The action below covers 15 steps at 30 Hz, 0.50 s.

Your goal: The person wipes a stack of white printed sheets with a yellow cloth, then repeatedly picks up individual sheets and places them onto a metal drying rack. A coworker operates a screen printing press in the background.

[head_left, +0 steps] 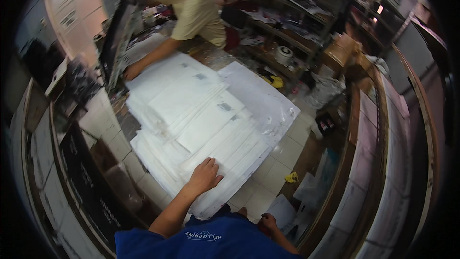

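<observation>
Overlapping stacks of thin white sheets, perhaps flat plastic bags (191, 110), cover most of a table in front of me. A few bear small grey printed patches. My left hand (205, 176) lies palm down on the near part of the stacks, its fingers stretched out and the thumb apart. Down at my right side, off the table, is my right hand (269, 221). Its fingers look curled, and what they hold, if anything, cannot be made out. Across the table a person in a pale yellow shirt (203, 17) rests a hand (132, 71) by the far left sheets.
A bare pale board (258, 96) sticks out at the table's right. Beside the person stands a dark tilted frame (117, 38). Shelves (282, 29) and a cardboard box (339, 52) are at the back right. Wood-edged racks (352, 163) flank me. Yellow scraps (291, 177) lie on the right.
</observation>
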Available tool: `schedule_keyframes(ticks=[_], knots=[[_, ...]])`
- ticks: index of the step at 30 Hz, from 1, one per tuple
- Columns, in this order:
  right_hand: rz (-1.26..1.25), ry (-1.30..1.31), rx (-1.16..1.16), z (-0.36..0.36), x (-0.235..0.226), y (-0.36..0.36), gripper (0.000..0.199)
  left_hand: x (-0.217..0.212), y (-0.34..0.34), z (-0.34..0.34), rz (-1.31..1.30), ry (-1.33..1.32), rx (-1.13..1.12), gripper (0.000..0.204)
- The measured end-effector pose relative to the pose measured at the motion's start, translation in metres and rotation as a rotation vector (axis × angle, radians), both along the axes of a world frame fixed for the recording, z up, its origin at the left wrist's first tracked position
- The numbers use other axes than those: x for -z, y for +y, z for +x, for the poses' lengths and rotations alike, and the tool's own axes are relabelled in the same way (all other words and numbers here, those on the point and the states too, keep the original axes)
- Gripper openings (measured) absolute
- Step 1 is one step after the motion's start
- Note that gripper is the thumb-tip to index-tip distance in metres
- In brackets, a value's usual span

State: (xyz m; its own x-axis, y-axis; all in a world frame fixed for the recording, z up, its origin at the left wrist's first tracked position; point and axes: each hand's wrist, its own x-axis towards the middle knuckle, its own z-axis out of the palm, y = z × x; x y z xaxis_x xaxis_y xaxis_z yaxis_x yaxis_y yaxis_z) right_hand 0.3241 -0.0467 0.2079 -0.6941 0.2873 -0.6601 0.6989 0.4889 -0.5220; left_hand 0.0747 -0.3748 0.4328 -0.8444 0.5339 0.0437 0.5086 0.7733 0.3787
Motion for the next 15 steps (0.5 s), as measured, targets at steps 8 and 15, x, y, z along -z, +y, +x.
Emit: schedule_keyframes(ticks=[8, 15], knots=[[-0.119, -0.060, 0.078, -0.034, 0.009, 0.067, 0.034, 0.005, 0.009, 0.004, -0.030, -0.037, -0.096, 0.043], [-0.189, -0.062, 0.081, -0.033, 0.013, 0.080, 0.034, -0.006, 0.013, 0.003, 0.212, 0.036, -0.256, 0.033]])
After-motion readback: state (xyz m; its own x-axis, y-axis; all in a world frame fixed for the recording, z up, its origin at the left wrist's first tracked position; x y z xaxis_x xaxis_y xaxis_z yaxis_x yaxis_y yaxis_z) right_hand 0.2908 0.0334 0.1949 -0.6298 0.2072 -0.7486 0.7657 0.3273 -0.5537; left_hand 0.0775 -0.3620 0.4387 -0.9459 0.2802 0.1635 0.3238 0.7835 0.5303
